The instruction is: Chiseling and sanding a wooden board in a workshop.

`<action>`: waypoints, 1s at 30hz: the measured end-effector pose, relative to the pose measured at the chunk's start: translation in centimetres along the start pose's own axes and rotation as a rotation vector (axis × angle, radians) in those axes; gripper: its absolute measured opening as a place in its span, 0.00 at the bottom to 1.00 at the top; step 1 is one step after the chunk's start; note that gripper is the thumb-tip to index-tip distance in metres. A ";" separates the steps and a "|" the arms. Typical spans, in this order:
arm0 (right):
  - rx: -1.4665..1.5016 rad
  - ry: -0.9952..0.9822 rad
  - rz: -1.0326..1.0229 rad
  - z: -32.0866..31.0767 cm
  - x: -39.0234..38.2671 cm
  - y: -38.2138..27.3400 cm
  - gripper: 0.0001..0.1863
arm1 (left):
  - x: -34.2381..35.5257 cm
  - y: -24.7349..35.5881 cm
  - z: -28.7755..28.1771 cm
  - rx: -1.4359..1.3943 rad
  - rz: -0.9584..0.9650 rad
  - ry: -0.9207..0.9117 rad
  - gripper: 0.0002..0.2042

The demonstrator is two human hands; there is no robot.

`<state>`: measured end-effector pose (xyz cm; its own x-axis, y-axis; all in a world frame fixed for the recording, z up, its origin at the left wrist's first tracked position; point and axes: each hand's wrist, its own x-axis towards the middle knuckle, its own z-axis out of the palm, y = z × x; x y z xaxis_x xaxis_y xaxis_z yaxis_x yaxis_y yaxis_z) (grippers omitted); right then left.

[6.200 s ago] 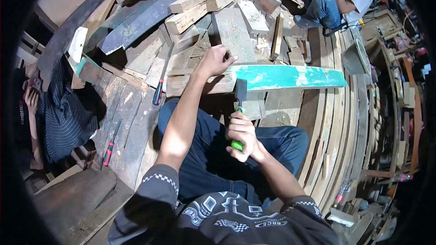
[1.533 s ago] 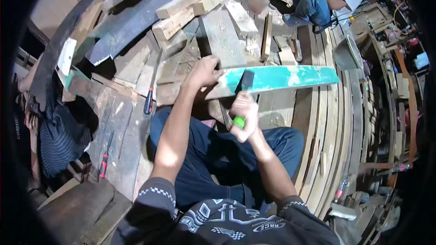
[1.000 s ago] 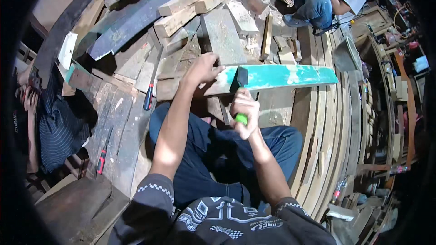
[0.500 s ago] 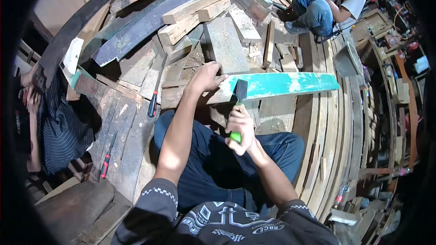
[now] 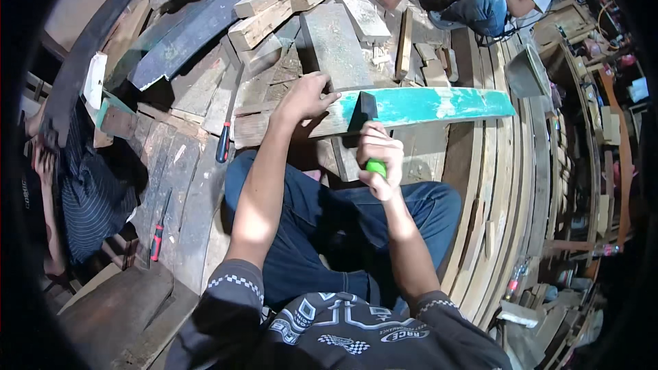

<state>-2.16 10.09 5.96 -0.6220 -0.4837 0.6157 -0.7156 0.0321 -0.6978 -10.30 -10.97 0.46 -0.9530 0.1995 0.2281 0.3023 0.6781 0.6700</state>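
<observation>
A wooden plank (image 5: 439,105) lies crosswise in front of me, its right part coated in worn turquoise paint and its left end bare. My left hand (image 5: 308,99) presses on the plank left of the paint, fingers curled toward its far edge and thumb pointing right. In my right hand (image 5: 381,154) is a scraper (image 5: 364,109) with a wide dark blade and a bright green handle. The blade meets the plank where the paint is patchy; its exact contact edge is in shadow. My fingers wrap round the handle and hide most of it.
A dark-handled screwdriver (image 5: 223,142) and a red-handled one (image 5: 157,240) lie to my left. Curved timbers (image 5: 185,48) are stacked at the far left; long boards (image 5: 500,185) run along my right. One person (image 5: 480,10) sits far right, another (image 5: 96,192) at the left.
The scraper and my right hand have shifted slightly right along the plank, and the blade looks more upright. My left hand keeps its place on the wood. The whole view has tilted a little.
</observation>
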 end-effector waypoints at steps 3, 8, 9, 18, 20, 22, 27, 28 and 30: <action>-0.057 -0.206 -0.055 3.5 -1.4 -0.7 0.15 | -0.8 -2.1 0.6 0.043 0.024 0.032 0.18; -0.117 -0.050 -0.101 1.5 -1.4 1.3 0.17 | -0.1 -1.2 -0.2 0.021 -0.009 -0.020 0.18; -0.182 -0.036 -0.050 1.2 -1.4 1.6 0.18 | -0.4 -0.7 0.2 0.010 -0.017 -0.036 0.19; -0.009 -0.074 -0.033 -1.0 -0.3 0.0 0.19 | -0.1 -1.0 0.3 0.054 0.039 0.070 0.19; -0.037 -0.055 0.007 0.0 0.4 -0.2 0.19 | 0.0 -1.2 0.5 0.058 0.067 0.064 0.19; -0.043 -0.189 -0.050 2.4 -1.6 -0.1 0.17 | -0.6 -2.0 0.4 0.041 -0.031 -0.057 0.19; -0.214 -0.129 -0.067 0.2 -1.2 1.9 0.16 | -0.4 -1.4 0.3 0.047 0.080 0.098 0.18; -0.244 -0.063 -0.062 0.4 -0.5 2.5 0.16 | -0.5 -1.5 0.5 0.047 0.084 0.102 0.18; -0.237 -0.116 -0.030 0.6 -0.7 2.1 0.15 | -0.7 -1.8 0.8 0.021 0.076 0.095 0.17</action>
<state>-3.07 9.92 3.84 -0.5685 -0.5844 0.5790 -0.7961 0.2134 -0.5663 -10.17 -11.74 -1.44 -0.9206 0.1841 0.3443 0.3726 0.6781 0.6335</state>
